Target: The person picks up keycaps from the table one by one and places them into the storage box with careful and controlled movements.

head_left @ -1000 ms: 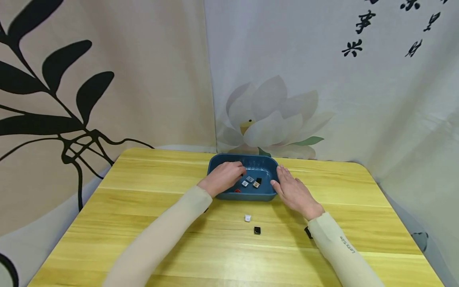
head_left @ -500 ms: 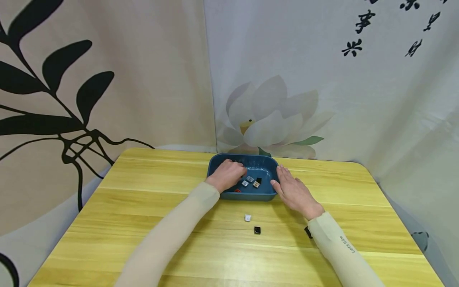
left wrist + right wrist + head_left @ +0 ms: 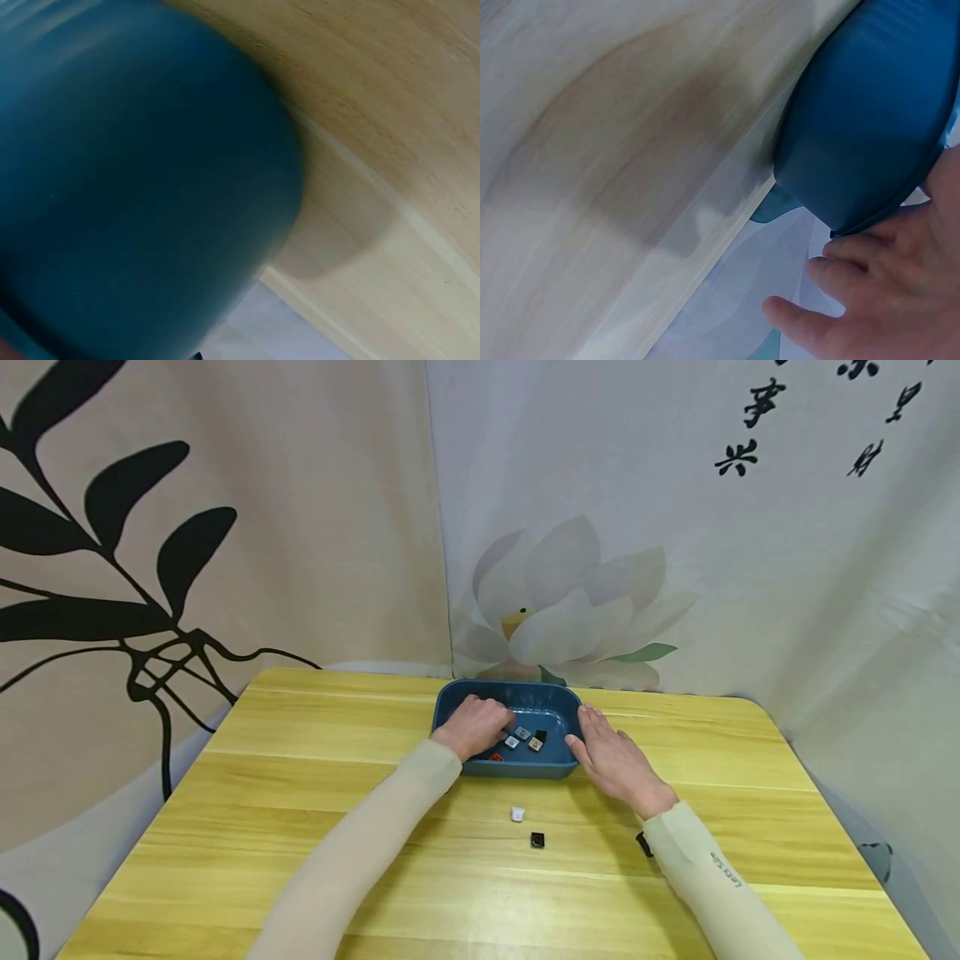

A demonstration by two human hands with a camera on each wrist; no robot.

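Note:
A blue rectangular tub (image 3: 551,772) stands near the table's far edge, with several small square pieces that look like keycaps inside. White printed pieces (image 3: 536,744), a black piece (image 3: 541,736) and a red piece (image 3: 496,757) show on its floor. My left hand (image 3: 478,724) reaches over the tub's left side with its fingers bent down inside; the fingertips are hidden, so whether they pinch a piece cannot be seen. My right hand (image 3: 618,764), fingers straight, rests against the tub's right rim. The left wrist view shows only the tub's outer wall (image 3: 150,165) and the table.
On the wooden table (image 3: 360,735), in front of the tub, lie a white keycap-like piece (image 3: 517,814) and a black one (image 3: 537,840). A printed curtain (image 3: 337,527) hangs close behind the table's far edge.
My left hand has shifted slightly right and lower into the tub, then stayed nearly still. My right hand keeps its place on the rim.

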